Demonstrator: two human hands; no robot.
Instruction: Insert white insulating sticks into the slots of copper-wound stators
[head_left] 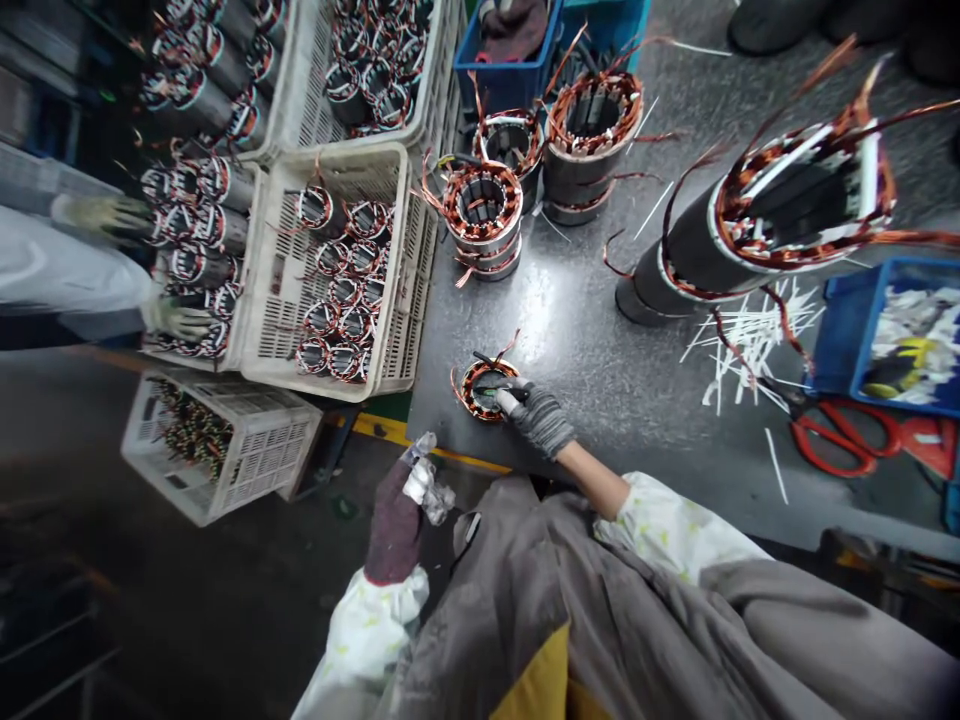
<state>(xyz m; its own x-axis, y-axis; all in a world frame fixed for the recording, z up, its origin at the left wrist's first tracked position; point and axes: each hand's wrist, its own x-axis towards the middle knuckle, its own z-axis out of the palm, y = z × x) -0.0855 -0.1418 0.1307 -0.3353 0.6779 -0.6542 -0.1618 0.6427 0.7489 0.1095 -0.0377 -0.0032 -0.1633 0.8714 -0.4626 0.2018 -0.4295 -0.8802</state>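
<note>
My right hand (541,418), in a grey striped glove with bare or taped fingertips, is closed on a small dark tool whose tip reaches over a small copper-wound stator (486,388). The stator stands near the front left corner of the metal table (585,370). My left hand (401,505), in a dark maroon glove, is off the table's front edge, left of my lap. Its fingers are closed around crumpled clear and white plastic (427,487).
Larger stators (482,215) stand behind, with a tall one (757,220) at right. White strips (746,335), red-handled scissors (844,437) and a blue bin (885,335) lie right. Crates (409,250) of stators stand left. Another person's gloved hands (178,318) reach into one.
</note>
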